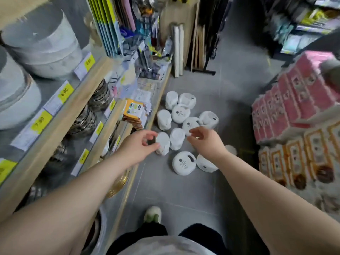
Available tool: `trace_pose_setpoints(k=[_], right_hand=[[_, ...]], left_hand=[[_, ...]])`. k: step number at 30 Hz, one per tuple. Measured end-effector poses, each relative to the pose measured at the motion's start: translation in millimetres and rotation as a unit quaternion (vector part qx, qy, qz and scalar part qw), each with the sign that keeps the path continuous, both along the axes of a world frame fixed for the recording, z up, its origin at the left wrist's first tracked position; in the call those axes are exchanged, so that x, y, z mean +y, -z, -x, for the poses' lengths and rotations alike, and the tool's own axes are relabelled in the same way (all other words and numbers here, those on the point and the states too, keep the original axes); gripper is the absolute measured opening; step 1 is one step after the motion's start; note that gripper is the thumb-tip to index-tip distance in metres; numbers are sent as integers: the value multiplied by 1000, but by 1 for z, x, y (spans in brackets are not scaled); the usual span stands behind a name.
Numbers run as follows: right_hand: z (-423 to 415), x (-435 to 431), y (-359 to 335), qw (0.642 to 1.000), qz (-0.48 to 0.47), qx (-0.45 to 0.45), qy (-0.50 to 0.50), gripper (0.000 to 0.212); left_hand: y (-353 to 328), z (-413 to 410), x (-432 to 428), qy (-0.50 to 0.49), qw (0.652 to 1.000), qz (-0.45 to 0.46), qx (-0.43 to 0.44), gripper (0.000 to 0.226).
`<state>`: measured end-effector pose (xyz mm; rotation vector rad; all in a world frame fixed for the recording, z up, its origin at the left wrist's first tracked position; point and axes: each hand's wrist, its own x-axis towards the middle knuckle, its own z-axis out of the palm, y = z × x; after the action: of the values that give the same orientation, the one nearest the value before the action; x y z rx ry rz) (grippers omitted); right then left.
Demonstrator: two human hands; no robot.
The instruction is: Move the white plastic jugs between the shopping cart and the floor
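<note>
Several white plastic jugs [181,162] lie scattered on the grey tiled floor [174,196] in the aisle, some on their sides, some showing round labelled bases. My left hand [140,144] hovers with loosely curled fingers right beside one jug [163,142], holding nothing. My right hand [206,138] hangs above another jug [191,123], fingers loosely bent and empty. No shopping cart shows in the frame.
Wooden shelves [60,115] with bowls, price tags and packets run along the left. Stacked pink and orange boxed goods [294,111] stand at the right. My foot [152,214] is on the floor below the jugs. Rolled and flat goods [178,48] lean at the aisle's far end.
</note>
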<state>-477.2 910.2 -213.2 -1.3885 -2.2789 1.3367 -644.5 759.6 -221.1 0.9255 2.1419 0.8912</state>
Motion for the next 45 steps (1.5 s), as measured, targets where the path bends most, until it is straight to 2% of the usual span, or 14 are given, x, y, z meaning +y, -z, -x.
trace_pose_setpoints(k=[7,12,15,20,28,33,36,40,45], right_hand=[[67,107,44,997,22,-44,-53,28],[118,183,94,984,21,-84,-154,30],[144,217,140,977,34,-110,-180,33],[186,255,262,967,45,-126,-219,34],[242,263,507,925,47,-164,-338,48],[269,266,603,889,11,-178,-421,63],[286,265,629,868,-18,-197,-456,74],[304,269,639,854,6,-211,-476,90],[306,265,641,879,58,-190,-434,94]], left_hand=[[42,57,90,-64,997,25,-20,36],[109,76,153,-161,985,41,-50,39],[162,84,181,-195,976,56,-75,40],[277,98,210,-210,970,86,-86,44],[498,100,222,-285,944,77,-146,70],[592,106,227,-281,946,117,-114,88],[625,109,232,-272,948,111,-121,103],[649,111,241,-303,936,83,-162,121],[653,115,241,-327,926,13,-190,116]])
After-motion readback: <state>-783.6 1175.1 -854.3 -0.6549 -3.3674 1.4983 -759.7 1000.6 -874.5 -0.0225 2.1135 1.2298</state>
